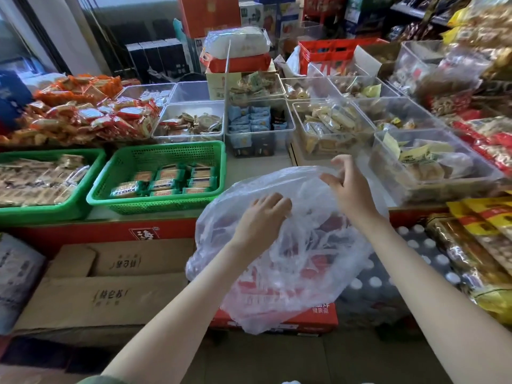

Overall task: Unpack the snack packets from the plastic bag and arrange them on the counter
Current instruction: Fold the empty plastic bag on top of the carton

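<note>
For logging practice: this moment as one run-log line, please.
left hand: grips plastic bag | right hand: pinches bag top | snack packets: red, inside bag

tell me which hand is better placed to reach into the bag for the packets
Probably the left. The left hand grips the crumpled plastic of the bag right above the red packets, while the right hand pinches the bag's far top edge, holding it up.

plastic bag [291, 261]: was held at the tabletop's [255, 165] front edge, over a printed box [318, 318].
baskets [166, 154]: were set left of it, on the tabletop.
bins [194, 104]: were ranged behind.
cardboard boxes [110, 297]: were stacked below the baskets.
</note>
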